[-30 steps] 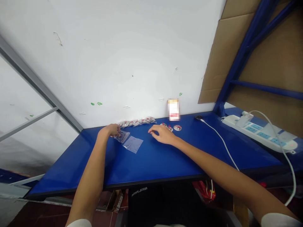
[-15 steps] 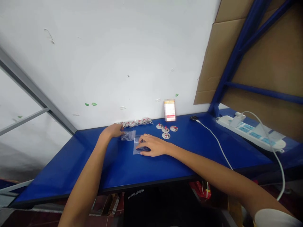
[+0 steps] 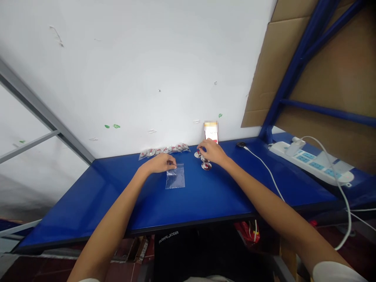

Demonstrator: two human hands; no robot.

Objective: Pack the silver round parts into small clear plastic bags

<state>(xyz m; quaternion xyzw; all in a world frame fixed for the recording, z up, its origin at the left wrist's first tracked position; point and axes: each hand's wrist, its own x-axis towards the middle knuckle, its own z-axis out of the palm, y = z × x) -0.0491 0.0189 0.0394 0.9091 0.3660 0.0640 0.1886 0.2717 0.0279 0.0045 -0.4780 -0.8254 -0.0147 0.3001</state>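
Note:
A clear plastic bag [image 3: 175, 178] lies flat on the blue table [image 3: 205, 196]. My left hand [image 3: 161, 162] rests at the bag's top edge, fingers curled and pinching its rim. Farther right, my right hand [image 3: 212, 150] reaches over a few small round silver badges [image 3: 206, 166] with red marks, fingers bent down onto them; whether it grips one is hidden. A row of bagged badges [image 3: 164, 150] lies along the wall behind my left hand.
A small red and white card [image 3: 212, 132] stands against the white wall. A white cable [image 3: 264, 168] crosses the table from a black puck [image 3: 240, 145]. A white power strip [image 3: 311, 162] lies at the right. Cardboard and a blue frame [image 3: 293, 78] rise above it.
My right hand left the flat bag and moved right and back onto the loose badges. My left hand shifted right onto the bag's top edge.

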